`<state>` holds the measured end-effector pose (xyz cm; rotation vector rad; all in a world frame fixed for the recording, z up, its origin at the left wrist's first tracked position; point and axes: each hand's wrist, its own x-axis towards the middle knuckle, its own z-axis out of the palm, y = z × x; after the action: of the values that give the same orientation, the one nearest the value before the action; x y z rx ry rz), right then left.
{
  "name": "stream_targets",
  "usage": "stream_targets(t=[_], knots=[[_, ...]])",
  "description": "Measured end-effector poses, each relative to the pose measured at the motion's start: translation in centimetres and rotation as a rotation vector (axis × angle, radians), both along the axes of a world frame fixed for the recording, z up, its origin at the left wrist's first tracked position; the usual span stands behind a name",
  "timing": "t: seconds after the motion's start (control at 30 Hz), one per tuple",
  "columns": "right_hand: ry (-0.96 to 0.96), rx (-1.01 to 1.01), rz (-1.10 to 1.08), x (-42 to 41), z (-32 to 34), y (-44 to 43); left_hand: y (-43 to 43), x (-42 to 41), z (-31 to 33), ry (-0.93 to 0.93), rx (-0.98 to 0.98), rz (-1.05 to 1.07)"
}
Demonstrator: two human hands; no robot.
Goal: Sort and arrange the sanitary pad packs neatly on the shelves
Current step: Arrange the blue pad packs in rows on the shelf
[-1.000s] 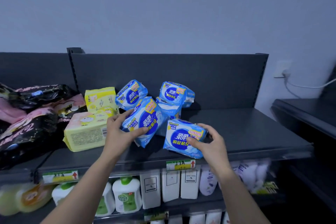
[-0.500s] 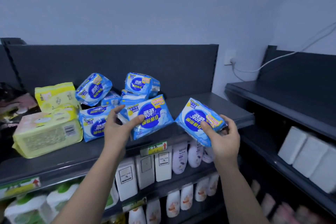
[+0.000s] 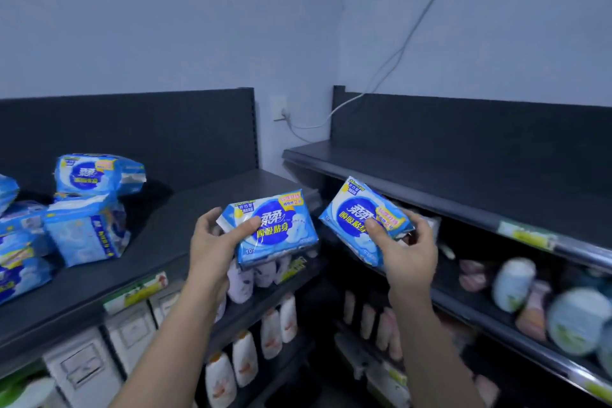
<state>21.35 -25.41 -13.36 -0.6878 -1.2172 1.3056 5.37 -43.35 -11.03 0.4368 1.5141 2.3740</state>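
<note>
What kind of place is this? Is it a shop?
Most likely a small shop. Dark shelves carry price labels on their front edges, rows of matching bottles stand below, and several identical blue packs lie piled together.

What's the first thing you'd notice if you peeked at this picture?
Two bright blue packs in the middle, held up before the shelves: the left hand grips the left pack, the right hand grips the right pack. At the far left, a jumbled pile of blue packs sits on the dark shelf.
</note>
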Motion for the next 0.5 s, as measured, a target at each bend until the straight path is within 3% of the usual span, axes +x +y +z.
stream_targets(t=[0.5], knots=[[-0.217, -0.036, -0.391, 28.1, -0.5, 10.6, 16.0, 21.6, -1.6, 0.007, -0.067, -0.448]])
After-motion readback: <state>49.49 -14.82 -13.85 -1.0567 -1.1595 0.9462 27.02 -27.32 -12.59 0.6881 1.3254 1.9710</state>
